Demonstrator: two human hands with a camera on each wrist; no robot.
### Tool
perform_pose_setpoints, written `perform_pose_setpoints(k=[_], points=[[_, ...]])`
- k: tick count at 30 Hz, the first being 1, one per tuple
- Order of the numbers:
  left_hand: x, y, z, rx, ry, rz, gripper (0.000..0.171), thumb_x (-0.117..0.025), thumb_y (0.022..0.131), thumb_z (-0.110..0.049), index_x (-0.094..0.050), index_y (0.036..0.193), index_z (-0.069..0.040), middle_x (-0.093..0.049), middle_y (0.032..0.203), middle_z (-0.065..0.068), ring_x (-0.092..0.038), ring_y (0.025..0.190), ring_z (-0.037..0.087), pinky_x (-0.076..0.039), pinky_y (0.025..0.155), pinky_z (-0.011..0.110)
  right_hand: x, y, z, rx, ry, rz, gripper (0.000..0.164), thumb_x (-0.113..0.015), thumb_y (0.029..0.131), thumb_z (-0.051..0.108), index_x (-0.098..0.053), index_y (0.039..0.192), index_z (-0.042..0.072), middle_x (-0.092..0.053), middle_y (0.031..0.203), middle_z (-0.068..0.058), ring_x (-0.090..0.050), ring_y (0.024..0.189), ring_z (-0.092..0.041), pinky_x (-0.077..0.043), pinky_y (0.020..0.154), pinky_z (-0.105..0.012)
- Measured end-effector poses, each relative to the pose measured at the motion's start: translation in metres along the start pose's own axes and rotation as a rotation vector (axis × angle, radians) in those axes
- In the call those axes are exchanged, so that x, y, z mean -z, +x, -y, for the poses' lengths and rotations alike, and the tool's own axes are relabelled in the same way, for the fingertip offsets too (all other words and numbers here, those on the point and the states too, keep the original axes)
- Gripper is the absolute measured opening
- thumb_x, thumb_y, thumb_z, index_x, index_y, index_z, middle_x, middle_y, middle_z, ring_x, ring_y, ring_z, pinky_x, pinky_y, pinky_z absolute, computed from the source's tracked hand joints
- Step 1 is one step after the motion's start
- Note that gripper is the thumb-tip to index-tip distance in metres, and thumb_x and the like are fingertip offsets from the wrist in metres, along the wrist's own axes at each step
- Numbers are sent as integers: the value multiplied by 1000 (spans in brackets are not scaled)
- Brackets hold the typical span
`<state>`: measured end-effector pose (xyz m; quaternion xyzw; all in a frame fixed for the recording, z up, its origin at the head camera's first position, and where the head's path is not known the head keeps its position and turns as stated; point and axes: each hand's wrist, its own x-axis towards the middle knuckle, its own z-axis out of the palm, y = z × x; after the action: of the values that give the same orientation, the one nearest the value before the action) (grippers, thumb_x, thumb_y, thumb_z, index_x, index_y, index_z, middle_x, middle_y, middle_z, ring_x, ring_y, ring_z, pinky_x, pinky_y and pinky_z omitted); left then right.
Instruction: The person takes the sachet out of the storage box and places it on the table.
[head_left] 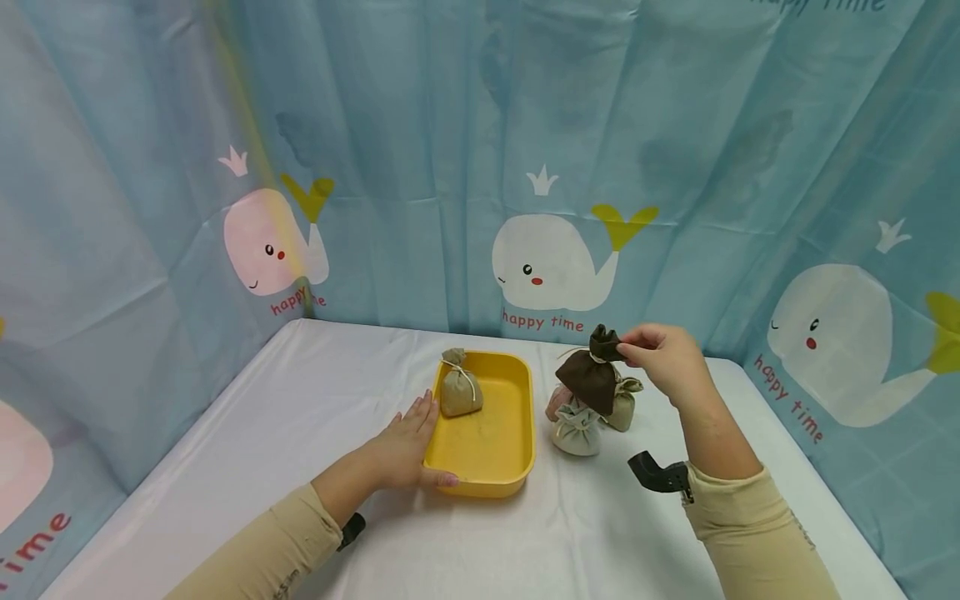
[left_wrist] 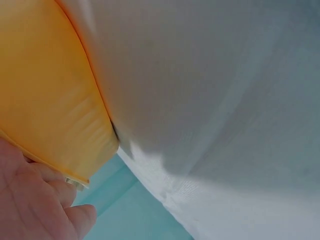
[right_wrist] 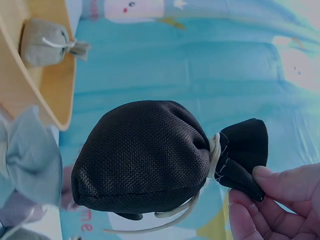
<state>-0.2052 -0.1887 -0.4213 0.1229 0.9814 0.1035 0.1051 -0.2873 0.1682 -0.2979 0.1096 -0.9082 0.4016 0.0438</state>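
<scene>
1 beige bag [head_left: 461,396] in tray [head_left: 495,437] | left hand [head_left: 408,442]: fingers extended, probably steadying tray | right hand [head_left: 663,357]: pinches brown bag [head_left: 587,383] by neck, right of tray, hanging body-down | contact with bags [head_left: 577,438] below unclear

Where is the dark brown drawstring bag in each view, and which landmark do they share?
Head: dark brown drawstring bag right of and below centre, neck pinched by the right hand.
Left wrist: not in it.
Right wrist: large, central, neck pointing right.
Shared landmark: yellow tray, upper left in both wrist views, below centre in head.
</scene>
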Motion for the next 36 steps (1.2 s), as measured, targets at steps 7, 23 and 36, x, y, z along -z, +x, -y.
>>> perform_pose_setpoints(k=[7,23,36], points=[[1,0,0,5,5,5,128,-48,60,-84,-3,146,-1,5,153,13,2,140,26,-10,110,49,10,-5,-13,-35,-5,-29,27,-59,90,28,-65,102,5,-66,98,-14,-63,91,-28,-43,84,-54],[2,0,1,9,-14,9,128,-49,59,-84,-1,146,-3,7,153,12,3,140,26,-9,110,49,10,-6,-54,-77,9,-29,26,-59,90,21,-64,101,-2,-67,95,-15,-65,85,-26,-44,84,-55],[1,0,0,1,-14,11,128,-48,59,-84,-3,146,-3,7,153,12,3,140,25,-10,110,48,2,-3,-79,-132,13,32,21,-59,90,14,-64,99,-4,-66,89,-10,-64,79,-23,-52,76,-42]])
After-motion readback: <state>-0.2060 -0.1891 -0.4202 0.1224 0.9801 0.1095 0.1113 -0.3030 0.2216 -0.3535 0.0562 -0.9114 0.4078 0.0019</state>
